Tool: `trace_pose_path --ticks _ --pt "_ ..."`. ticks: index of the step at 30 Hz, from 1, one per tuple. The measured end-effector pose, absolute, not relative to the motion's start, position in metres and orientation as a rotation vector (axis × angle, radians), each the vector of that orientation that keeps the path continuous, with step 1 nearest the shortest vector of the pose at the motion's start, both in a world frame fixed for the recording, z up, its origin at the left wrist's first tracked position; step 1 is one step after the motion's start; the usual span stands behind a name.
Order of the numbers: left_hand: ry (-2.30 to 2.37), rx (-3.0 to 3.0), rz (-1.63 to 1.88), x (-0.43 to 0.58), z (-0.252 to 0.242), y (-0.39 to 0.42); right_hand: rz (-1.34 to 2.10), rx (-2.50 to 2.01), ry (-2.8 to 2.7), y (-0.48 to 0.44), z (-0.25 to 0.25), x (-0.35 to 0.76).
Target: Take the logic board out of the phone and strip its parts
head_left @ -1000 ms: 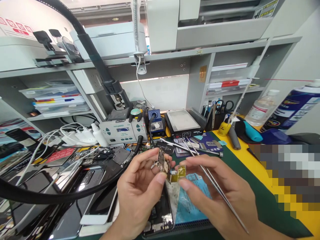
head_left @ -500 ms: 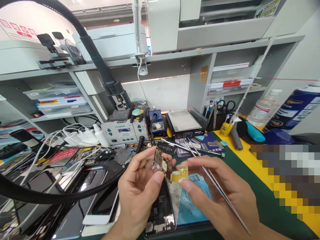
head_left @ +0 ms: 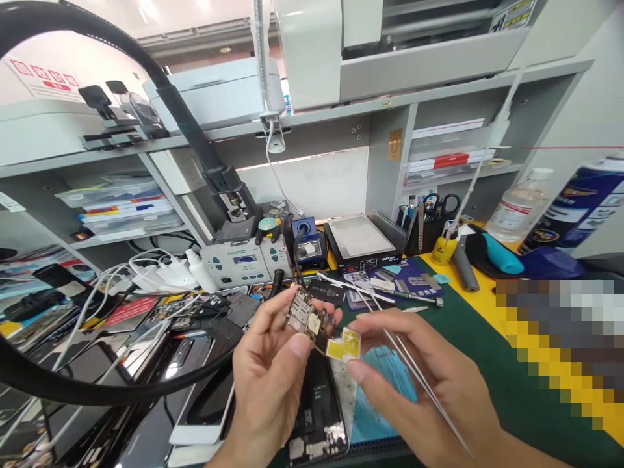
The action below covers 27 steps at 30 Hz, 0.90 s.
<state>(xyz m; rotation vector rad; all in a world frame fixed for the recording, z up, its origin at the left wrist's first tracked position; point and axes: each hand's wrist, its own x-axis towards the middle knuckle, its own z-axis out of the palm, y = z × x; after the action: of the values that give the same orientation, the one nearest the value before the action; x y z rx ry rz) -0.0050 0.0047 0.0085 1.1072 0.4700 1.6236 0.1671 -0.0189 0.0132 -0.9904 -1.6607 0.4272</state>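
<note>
Between the thumb and fingers of my left hand (head_left: 268, 374) is a small phone circuit board (head_left: 299, 311), tilted, its metal shields facing up. A piece of yellow-and-clear film (head_left: 344, 346) meets the board's lower right end; whether it is stuck there I cannot tell. My right hand (head_left: 433, 370) carries a pair of metal tweezers (head_left: 423, 376) lying across it, tips pointing away. Its thumb and index finger are apart, close to the film's right edge. Below the hands lies an opened phone housing (head_left: 319, 416), partly hidden by my left hand.
A wrinkled blue sheet (head_left: 377, 390) lies on the green mat (head_left: 487, 370). Several phones (head_left: 199, 416) crowd the left side under a black hose (head_left: 121, 390). Behind stand a soldering station (head_left: 244, 263) and a heating plate (head_left: 361, 237). A black battery (head_left: 325, 292) lies beyond the board.
The board and film have moved slightly left and turned, showing more of the board's face. My right hand has shifted a little left with the tweezers. The whole view has shifted slightly.
</note>
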Motion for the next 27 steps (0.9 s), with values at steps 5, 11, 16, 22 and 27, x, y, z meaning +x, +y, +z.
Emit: trace_pose_path --ticks 5,11,16,22,27 --pt "0.418 1.065 1.577 -0.004 0.015 0.005 0.642 -0.955 -1.639 -0.019 0.011 0.168" --pt "0.444 1.067 1.484 -0.012 0.009 0.006 1.2 -0.865 -1.341 -0.013 0.024 0.172" --pt "0.459 1.13 1.426 -0.013 0.005 0.006 1.477 -0.762 -1.155 -0.006 0.029 0.175" --pt "0.503 1.161 1.457 -0.004 0.005 0.004 1.52 -0.728 -1.075 -0.004 0.033 0.176" --pt "0.605 1.144 1.359 -0.004 0.01 0.0 1.532 -0.706 -1.05 -0.003 0.035 0.18"
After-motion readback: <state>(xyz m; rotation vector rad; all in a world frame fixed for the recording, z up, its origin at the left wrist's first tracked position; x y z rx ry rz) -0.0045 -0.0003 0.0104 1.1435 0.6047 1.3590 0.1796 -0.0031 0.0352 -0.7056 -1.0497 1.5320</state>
